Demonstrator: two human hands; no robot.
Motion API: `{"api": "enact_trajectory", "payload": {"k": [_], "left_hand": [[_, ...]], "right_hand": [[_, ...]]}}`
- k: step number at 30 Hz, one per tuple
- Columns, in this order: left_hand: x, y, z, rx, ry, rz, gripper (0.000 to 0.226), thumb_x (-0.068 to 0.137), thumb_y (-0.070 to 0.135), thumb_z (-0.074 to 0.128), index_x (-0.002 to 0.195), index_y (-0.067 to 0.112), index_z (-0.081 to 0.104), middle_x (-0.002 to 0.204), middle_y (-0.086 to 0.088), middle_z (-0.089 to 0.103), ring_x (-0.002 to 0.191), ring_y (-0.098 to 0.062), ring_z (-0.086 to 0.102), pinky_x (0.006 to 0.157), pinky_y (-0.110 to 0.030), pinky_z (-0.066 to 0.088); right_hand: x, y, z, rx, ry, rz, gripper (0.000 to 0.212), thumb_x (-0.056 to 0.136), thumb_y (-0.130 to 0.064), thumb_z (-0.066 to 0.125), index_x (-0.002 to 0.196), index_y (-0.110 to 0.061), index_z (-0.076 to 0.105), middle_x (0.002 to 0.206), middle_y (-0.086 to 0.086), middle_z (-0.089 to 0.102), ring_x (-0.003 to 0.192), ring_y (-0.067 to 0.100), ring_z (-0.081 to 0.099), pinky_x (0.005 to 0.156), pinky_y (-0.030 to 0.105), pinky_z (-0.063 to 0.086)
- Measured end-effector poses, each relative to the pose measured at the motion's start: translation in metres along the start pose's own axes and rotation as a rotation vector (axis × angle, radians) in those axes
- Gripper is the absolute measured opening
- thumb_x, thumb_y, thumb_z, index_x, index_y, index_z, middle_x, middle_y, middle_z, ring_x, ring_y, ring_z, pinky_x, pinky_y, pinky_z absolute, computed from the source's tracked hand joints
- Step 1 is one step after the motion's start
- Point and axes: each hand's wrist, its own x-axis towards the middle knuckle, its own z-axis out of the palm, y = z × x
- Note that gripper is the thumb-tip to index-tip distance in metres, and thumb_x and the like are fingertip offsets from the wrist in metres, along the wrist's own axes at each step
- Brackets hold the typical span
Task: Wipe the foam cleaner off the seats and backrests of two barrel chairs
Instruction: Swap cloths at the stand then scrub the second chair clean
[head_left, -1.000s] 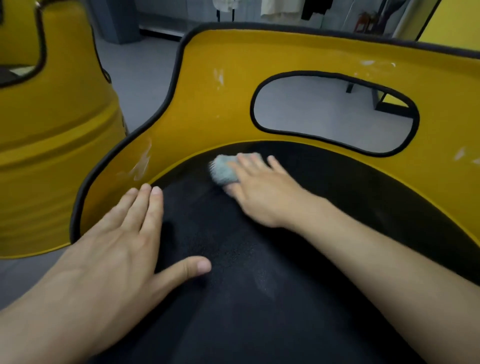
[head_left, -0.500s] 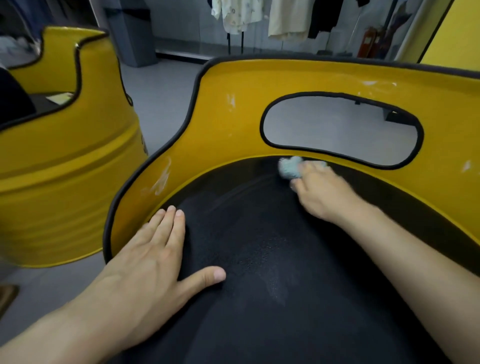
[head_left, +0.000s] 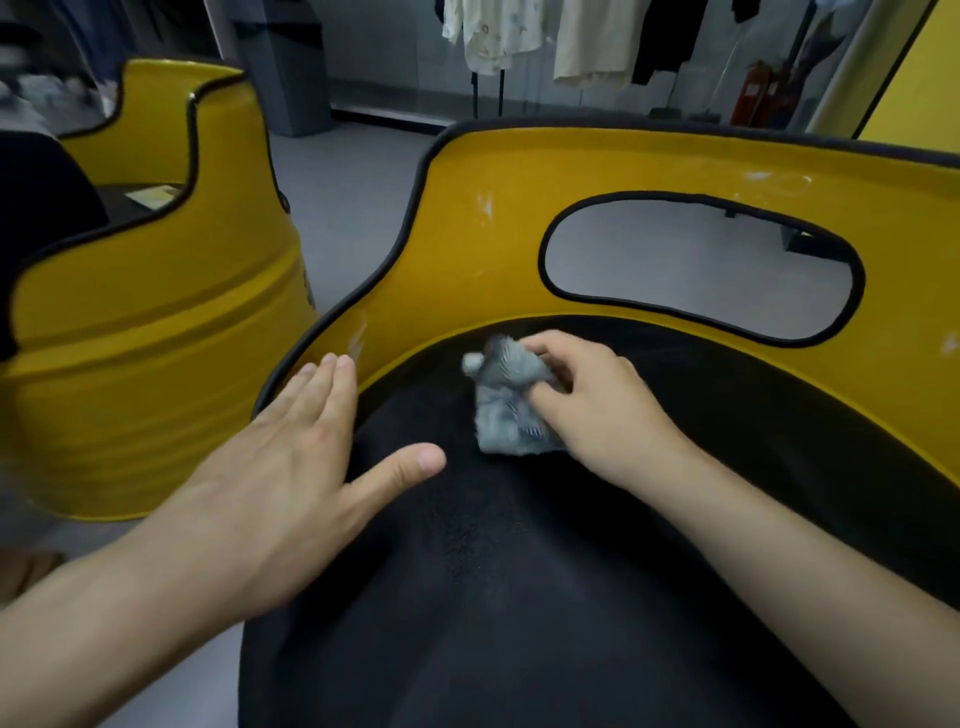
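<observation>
A yellow barrel chair fills the view, with a black seat cushion (head_left: 519, 571) and a curved yellow backrest (head_left: 467, 270) that has an oval cut-out. My right hand (head_left: 597, 405) grips a crumpled grey cloth (head_left: 506, 402) on the back of the seat, close under the backrest. My left hand (head_left: 306, 457) lies flat with straight fingers on the seat's left edge, fingertips at the yellow wall. White foam smears (head_left: 485, 205) show on the backrest, and another smear (head_left: 358, 335) sits by my left fingertips. A second yellow barrel chair (head_left: 156, 322) stands at the left.
Grey floor (head_left: 353, 208) runs between the two chairs. Clothes hang on a rack (head_left: 540, 41) at the back, with a red fire extinguisher (head_left: 748, 98) beside it. A yellow wall (head_left: 914, 78) rises at the far right.
My right hand swept the cloth right along the back of the seat, then pulled it back left and nearer; the cloth is now bunched up. My left hand stayed flat on the seat's edge.
</observation>
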Motion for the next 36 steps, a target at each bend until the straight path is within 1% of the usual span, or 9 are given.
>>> {"api": "enact_trajectory", "payload": {"k": [4, 9, 14, 17, 22, 27, 31, 34, 36], "left_hand": [[-0.001, 0.002, 0.009, -0.016, -0.021, 0.023, 0.132, 0.049, 0.102, -0.013, 0.157, 0.028, -0.023, 0.165, 0.012, -0.022, 0.149, 0.001, -0.019, 0.117, -0.021, -0.006], [-0.005, 0.002, 0.028, -0.042, -0.053, 0.061, 0.127, 0.051, 0.101, -0.011, 0.156, 0.031, -0.024, 0.164, 0.015, -0.024, 0.147, 0.003, -0.024, 0.116, -0.019, -0.010], [0.000, 0.005, 0.042, -0.109, -0.068, 0.122, 0.107, 0.055, 0.099, -0.009, 0.145, 0.044, -0.026, 0.160, 0.024, -0.028, 0.141, 0.012, -0.032, 0.111, -0.012, -0.015], [0.004, 0.002, 0.044, -0.128, -0.060, 0.143, 0.112, 0.054, 0.102, -0.009, 0.150, 0.045, -0.022, 0.159, 0.027, -0.028, 0.138, 0.016, -0.032, 0.112, -0.012, -0.015], [0.000, -0.005, 0.052, -0.114, -0.077, 0.160, 0.115, 0.055, 0.103, -0.012, 0.151, 0.040, -0.021, 0.159, 0.024, -0.029, 0.138, 0.015, -0.035, 0.116, -0.015, -0.016], [-0.002, -0.007, 0.055, -0.034, -0.073, 0.134, 0.115, 0.057, 0.100, -0.014, 0.152, 0.036, -0.026, 0.158, 0.020, -0.036, 0.138, 0.008, -0.041, 0.116, -0.019, -0.020], [-0.003, -0.007, 0.059, 0.001, -0.068, 0.122, 0.116, 0.056, 0.100, -0.017, 0.151, 0.034, -0.030, 0.158, 0.017, -0.039, 0.139, 0.005, -0.042, 0.117, -0.022, -0.020], [-0.001, -0.003, 0.058, -0.033, -0.059, 0.109, 0.118, 0.052, 0.102, -0.017, 0.149, 0.036, -0.030, 0.158, 0.019, -0.037, 0.139, 0.007, -0.040, 0.117, -0.021, -0.020], [0.000, -0.001, 0.057, -0.038, -0.063, 0.112, 0.118, 0.048, 0.102, -0.019, 0.146, 0.037, -0.032, 0.155, 0.021, -0.038, 0.137, 0.008, -0.041, 0.116, -0.020, -0.021]], "right_hand": [[-0.014, 0.011, 0.000, -0.502, -0.114, -0.190, 0.052, 0.101, -0.016, 0.045, 0.149, -0.036, 0.044, 0.160, -0.015, 0.032, 0.148, 0.007, 0.027, 0.118, 0.027, 0.024], [-0.035, 0.007, 0.023, -0.639, -0.254, -0.240, 0.056, 0.109, -0.036, 0.033, 0.160, -0.026, 0.016, 0.169, -0.007, 0.001, 0.154, 0.012, -0.002, 0.120, 0.023, 0.004], [-0.009, 0.003, 0.028, -0.630, -0.191, -0.192, 0.041, 0.109, -0.028, 0.038, 0.150, -0.032, 0.040, 0.164, -0.011, 0.025, 0.154, 0.013, 0.010, 0.114, 0.035, 0.033], [0.012, 0.031, 0.008, -0.721, -0.146, -0.182, 0.040, 0.106, -0.015, 0.043, 0.140, -0.033, 0.053, 0.159, -0.010, 0.036, 0.152, 0.018, 0.020, 0.115, 0.038, 0.033], [0.026, 0.115, -0.078, -0.879, 0.146, 0.249, 0.032, 0.102, -0.017, 0.049, 0.130, -0.027, 0.060, 0.125, 0.009, 0.063, 0.113, 0.036, 0.061, 0.086, 0.043, 0.054], [0.033, 0.118, -0.064, -0.792, 0.268, 0.340, 0.032, 0.102, -0.011, 0.045, 0.129, -0.018, 0.061, 0.115, 0.018, 0.067, 0.104, 0.041, 0.062, 0.079, 0.042, 0.049], [0.023, 0.074, -0.014, -0.562, 0.228, 0.163, 0.035, 0.101, -0.011, 0.048, 0.129, -0.022, 0.066, 0.126, 0.011, 0.068, 0.116, 0.034, 0.063, 0.097, 0.042, 0.049], [0.014, 0.032, 0.032, -0.449, 0.096, -0.131, 0.028, 0.101, -0.014, 0.051, 0.122, -0.016, 0.070, 0.120, 0.010, 0.071, 0.110, 0.034, 0.066, 0.092, 0.042, 0.052], [0.013, 0.019, 0.036, -0.509, 0.011, -0.145, 0.033, 0.104, -0.024, 0.047, 0.134, -0.019, 0.060, 0.126, 0.008, 0.067, 0.113, 0.033, 0.063, 0.090, 0.043, 0.051]]}}
